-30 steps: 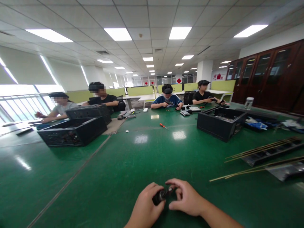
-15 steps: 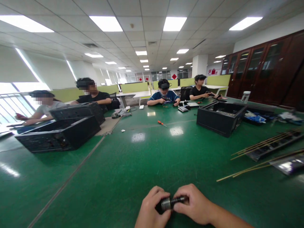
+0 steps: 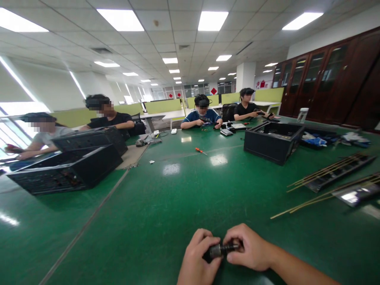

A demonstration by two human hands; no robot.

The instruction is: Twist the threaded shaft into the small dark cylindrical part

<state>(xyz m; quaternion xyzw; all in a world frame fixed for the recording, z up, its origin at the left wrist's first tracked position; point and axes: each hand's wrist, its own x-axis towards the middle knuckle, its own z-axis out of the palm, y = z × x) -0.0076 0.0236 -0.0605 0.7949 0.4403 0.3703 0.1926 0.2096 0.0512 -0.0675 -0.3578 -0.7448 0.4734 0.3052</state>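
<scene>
Low in the view, my left hand [image 3: 196, 258] is wrapped round the thick end of a short black and silver cylindrical part [image 3: 216, 251]. Its narrow, ringed black end points right. There the curled fingers and thumb of my right hand [image 3: 252, 248] close round the tip and partly hide it. The part is held roughly level, just above the green tabletop [image 3: 142, 221]. How much of its left end lies inside my left palm cannot be seen.
An orange screwdriver [image 3: 200, 151] lies mid-table. Black computer cases stand left [image 3: 97, 168] and right [image 3: 265, 146]. Thin yellowish sticks [image 3: 314, 180] and a black tray lie at right. Several people sit round the far side, one in a blue shirt [image 3: 190, 118] handling a tool.
Both hands and the cylindrical part appear a little farther right, while the room has shifted slightly with the camera. Each hand keeps its hold on the part.
</scene>
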